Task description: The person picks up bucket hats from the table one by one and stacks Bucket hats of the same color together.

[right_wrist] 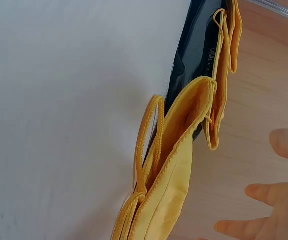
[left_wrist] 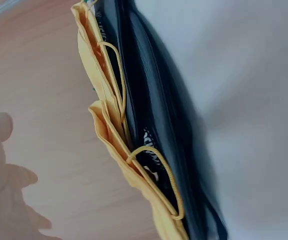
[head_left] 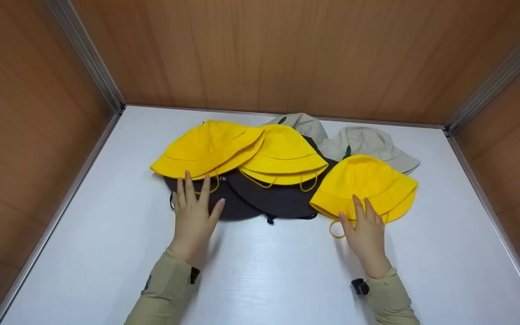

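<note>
Three yellow bucket hats lie with others in a row of overlapping hats. My left hand, fingers spread, is at the front of the leftmost yellow hat, its fingertips overlapping the brim in the head view. Nearest my right hand is the right-hand yellow hat, with a looped yellow cord hanging from it. Both hands are held above the hats with nothing in them; the left wrist view shows a gap between the fingers and the hats. A middle yellow hat sits between them.
Dark hats with wide brims lie beneath the left and middle yellow hats. Behind are two beige hats with small green leaf-like tabs. The white tabletop is enclosed by wooden panels at the back and sides.
</note>
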`<state>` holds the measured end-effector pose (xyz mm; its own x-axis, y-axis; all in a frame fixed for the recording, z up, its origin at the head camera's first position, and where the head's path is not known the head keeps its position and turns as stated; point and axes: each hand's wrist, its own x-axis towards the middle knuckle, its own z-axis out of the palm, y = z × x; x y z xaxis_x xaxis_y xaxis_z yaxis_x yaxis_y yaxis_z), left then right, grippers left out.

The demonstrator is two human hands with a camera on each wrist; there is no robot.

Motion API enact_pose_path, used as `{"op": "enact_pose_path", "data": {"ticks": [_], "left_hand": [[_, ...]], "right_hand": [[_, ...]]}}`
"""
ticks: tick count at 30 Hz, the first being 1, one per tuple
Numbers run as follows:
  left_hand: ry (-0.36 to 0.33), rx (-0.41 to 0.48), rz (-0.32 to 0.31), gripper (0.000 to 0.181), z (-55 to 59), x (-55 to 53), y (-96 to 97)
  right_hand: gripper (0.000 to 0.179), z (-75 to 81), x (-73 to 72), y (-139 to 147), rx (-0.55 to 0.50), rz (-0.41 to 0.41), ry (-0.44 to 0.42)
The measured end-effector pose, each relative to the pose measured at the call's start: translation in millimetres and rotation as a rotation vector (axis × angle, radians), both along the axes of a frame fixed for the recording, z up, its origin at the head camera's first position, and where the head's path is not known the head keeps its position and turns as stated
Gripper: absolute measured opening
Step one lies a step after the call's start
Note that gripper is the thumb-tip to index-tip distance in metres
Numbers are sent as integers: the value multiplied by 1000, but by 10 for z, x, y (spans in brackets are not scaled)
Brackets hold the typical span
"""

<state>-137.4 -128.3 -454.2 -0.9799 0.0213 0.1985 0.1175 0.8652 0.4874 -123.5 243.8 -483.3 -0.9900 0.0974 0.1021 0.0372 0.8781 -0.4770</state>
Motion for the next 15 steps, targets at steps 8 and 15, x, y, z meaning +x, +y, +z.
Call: {"op": "enact_pose_path", "data": {"ticks": [8,15], "left_hand": [[-200,285,96,67,-16,-276,-330],[-366,517,201,68,-12,-573,-654]], "right_hand": [[56,-43,23,5,-49,6,118],[55,-94,44,5,-46,21,153]]}}
